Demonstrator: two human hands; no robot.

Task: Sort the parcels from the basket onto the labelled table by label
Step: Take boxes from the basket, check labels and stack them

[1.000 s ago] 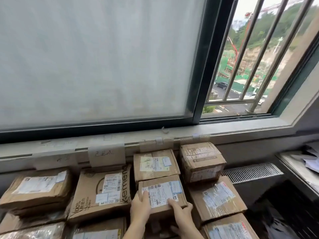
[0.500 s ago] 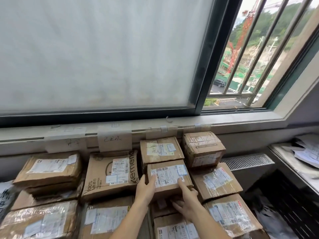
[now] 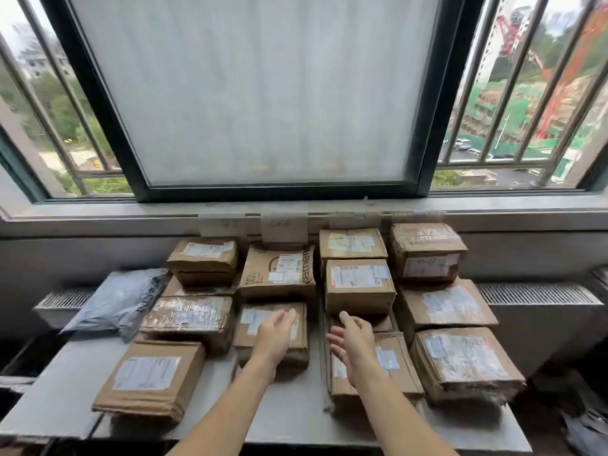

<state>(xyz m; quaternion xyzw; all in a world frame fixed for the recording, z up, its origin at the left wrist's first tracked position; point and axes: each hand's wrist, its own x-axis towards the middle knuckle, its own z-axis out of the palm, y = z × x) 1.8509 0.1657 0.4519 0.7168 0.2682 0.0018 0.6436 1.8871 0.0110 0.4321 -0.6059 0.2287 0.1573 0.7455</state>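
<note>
The left hand (image 3: pixel 275 335) and right hand (image 3: pixel 357 345) are drawing back, fingers loosely spread, empty, leaving the white-labelled brown cardboard parcel (image 3: pixel 360 286) stacked in its column; probably another sorted.

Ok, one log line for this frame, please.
left hand: open, empty | right hand: open, empty | parcels: rows on table below paper labels | grey mailer bag: far left | basket: not in view

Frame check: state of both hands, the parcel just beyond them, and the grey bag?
Left hand: open, holding nothing.
Right hand: open, holding nothing.
Brown cardboard parcel with barcode label: closed, label up, untouched.
Grey plastic mailer bag: closed, lying slanted at the left.
</note>
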